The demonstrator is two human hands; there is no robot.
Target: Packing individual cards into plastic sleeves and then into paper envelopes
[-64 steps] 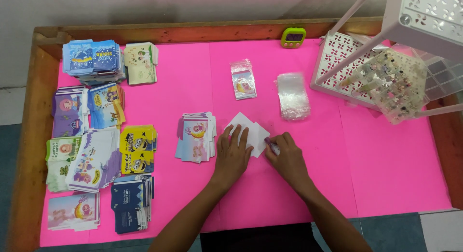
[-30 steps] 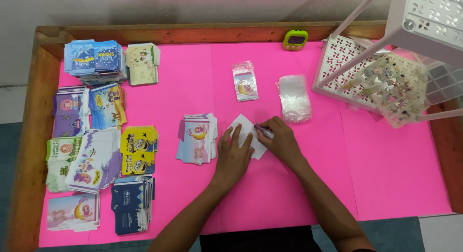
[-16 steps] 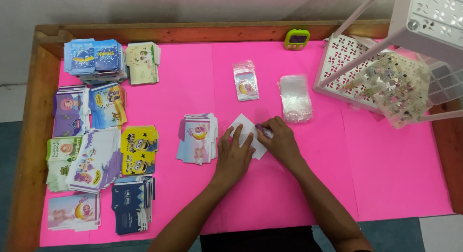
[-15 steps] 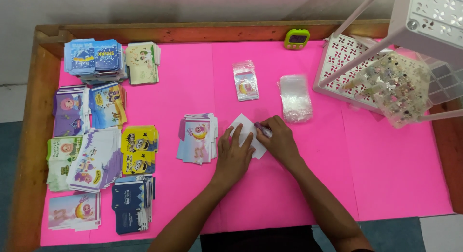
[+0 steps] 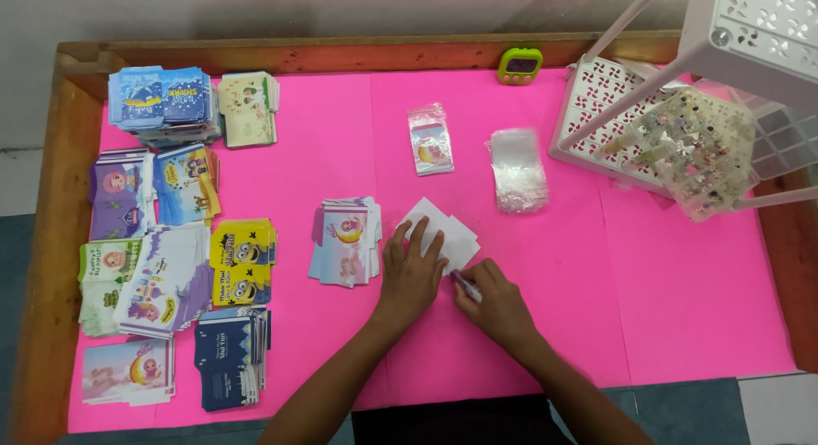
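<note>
The head view shows a white folded card (image 5: 443, 234) lying on the pink bench (image 5: 682, 309), pressed flat under the spread fingers (image 5: 417, 245) of the left hand (image 5: 411, 273). The right hand (image 5: 494, 300) is set just beside the card's lower right corner, its fingers curled around a small purple-and-white object (image 5: 467, 285) whose kind cannot be told.

Just left of the left fingers a stack of pastel printed cards (image 5: 345, 241) is laid. Beyond the fingers, further up the bench, a small filled clear packet (image 5: 430, 138) and a pile of empty clear sleeves (image 5: 518, 168) are placed well apart from the card. At the far right a white perforated rack (image 5: 613, 96) is seen; a clear bag of small mixed items (image 5: 694, 151) rests on its lower tray. A green timer (image 5: 521, 65) is set by the wooden back rim.

Compared with half a second ago, the right hand has been drawn down from the card's upper right edge to its lower corner, while the left hand has stayed pressed on the card.

Far left of the fingers, several card stacks are arranged in rows: blue ones (image 5: 160, 100), purple ones (image 5: 119, 194), yellow ones (image 5: 241, 259) and dark navy ones (image 5: 228, 358). Nothing lies between the hands and the card.
</note>
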